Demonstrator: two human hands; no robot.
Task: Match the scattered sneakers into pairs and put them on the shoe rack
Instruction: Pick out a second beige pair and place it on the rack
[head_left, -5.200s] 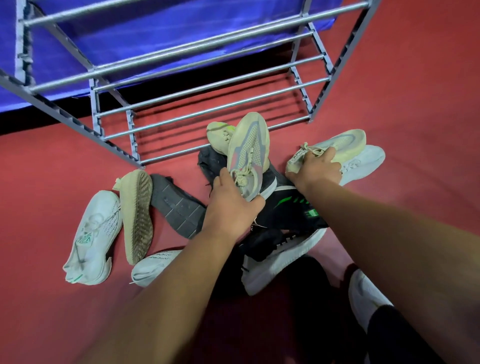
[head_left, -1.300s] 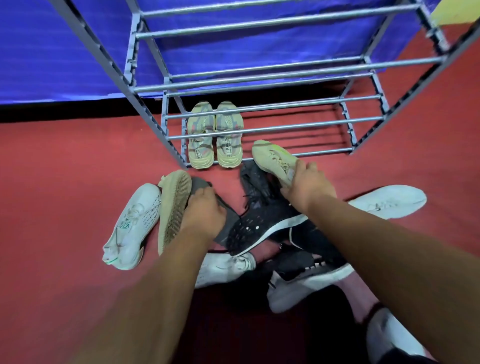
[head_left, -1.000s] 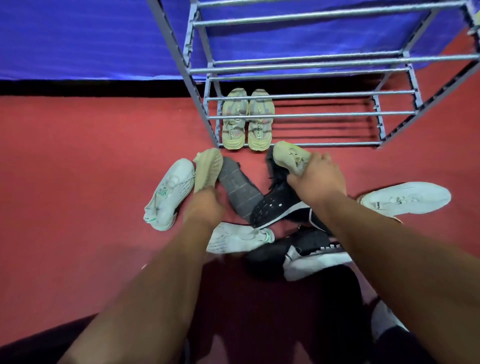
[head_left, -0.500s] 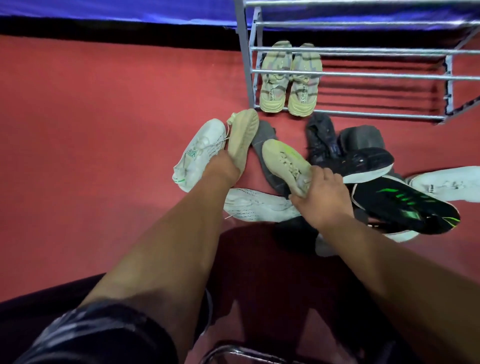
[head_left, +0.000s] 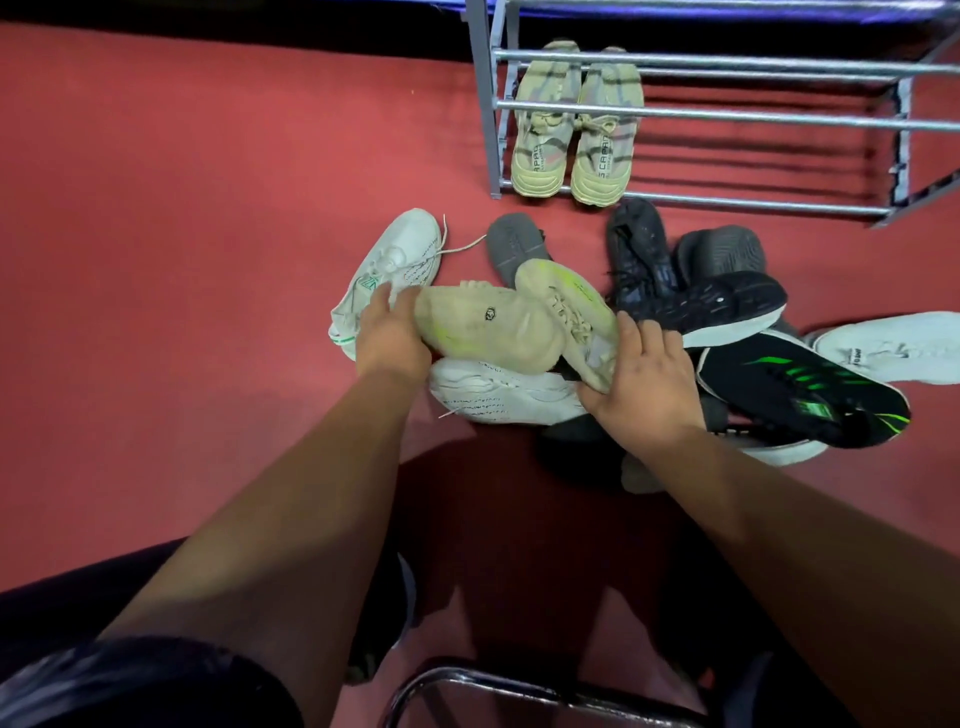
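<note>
Lettering "SCAPA" marks one shoe of the striped pair (head_left: 574, 124) on the shoe rack (head_left: 727, 114). Left hand (head_left: 389, 338) and right hand (head_left: 644, 379) each grip one beige sneaker, the left one (head_left: 488, 327) touching the right one (head_left: 566, 312) above the floor pile.

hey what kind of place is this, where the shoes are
Hard to say; likely an indoor staged sorting area: red carpeted floor, metal shoe rack against a blue backdrop, sneakers piled on the floor.

The rack's bottom tier (head_left: 727, 117) is occupied at its left end by a beige pair (head_left: 574, 124); rightward, bare bars are left, fronted by black sneakers (head_left: 675, 280).
</note>
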